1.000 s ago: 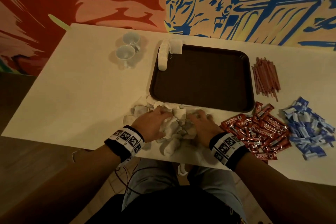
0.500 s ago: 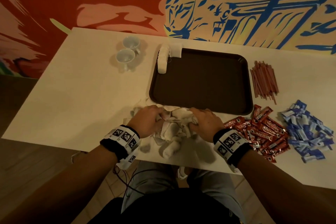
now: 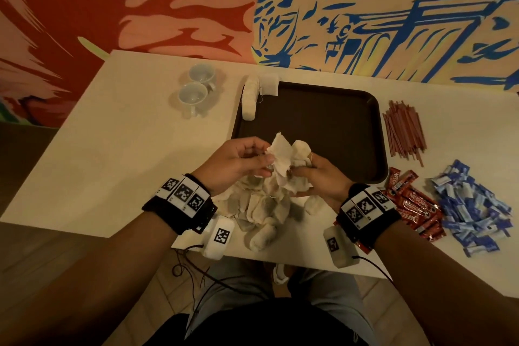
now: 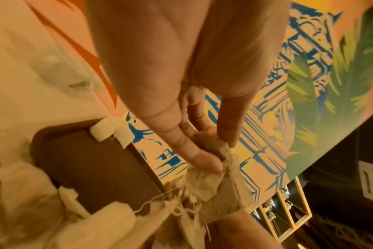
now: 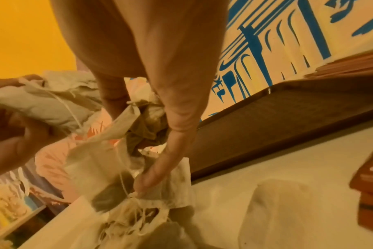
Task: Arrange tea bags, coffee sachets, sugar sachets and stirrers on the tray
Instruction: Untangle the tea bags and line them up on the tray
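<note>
Both hands hold a tangled bunch of white tea bags lifted above the near edge of the dark brown tray. My left hand pinches one bag between thumb and fingers. My right hand grips several more bags with strings hanging. More tea bags lie in a pile on the table below. A row of tea bags stands along the tray's far left edge. Red coffee sachets, blue sugar sachets and red-brown stirrers lie to the right.
Two white cups stand left of the tray on the cream table. A painted mural wall rises behind the table. The table's near edge runs just under my wrists.
Both hands have risen from the tea bag pile on the table, lifting a bunch of bags up over the tray's near edge.
</note>
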{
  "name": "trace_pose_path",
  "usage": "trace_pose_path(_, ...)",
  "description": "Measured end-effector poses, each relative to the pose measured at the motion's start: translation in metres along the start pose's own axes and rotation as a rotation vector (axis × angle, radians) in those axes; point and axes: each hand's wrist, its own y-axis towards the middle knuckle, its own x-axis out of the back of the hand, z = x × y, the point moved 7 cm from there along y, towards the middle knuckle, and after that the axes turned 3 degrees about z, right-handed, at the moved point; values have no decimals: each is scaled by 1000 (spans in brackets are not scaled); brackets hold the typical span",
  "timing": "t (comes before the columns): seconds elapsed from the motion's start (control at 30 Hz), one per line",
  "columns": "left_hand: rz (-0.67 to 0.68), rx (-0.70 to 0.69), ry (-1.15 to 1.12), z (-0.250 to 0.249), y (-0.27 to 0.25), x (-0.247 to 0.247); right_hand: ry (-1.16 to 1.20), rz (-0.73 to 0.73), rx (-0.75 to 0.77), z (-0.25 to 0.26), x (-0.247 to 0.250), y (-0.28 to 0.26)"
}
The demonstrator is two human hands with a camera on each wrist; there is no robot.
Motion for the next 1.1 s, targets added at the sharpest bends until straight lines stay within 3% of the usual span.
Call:
trace_pose_path(0.13, 44, 59, 12, 10, 9, -11, 174, 46, -4, 0, -5, 0)
trace_pose_path(0.37, -100, 56, 254, 19, 21, -9, 382, 151, -45, -2, -18, -2)
trace_pose_path(0.6, -183, 48, 380, 15, 25, -5, 114, 159, 54, 9, -23, 1)
trace_pose_path(0.77, -158, 84, 218, 5, 18, 1, 118, 59, 45, 18, -11, 0)
trace_pose_path(0.93, -203, 68, 262, 4, 7, 26, 141, 137, 45, 34, -5, -8)
trace_pose_path(1.1, -81, 81, 433, 9, -2, 24, 166, 191, 75, 59, -5, -20)
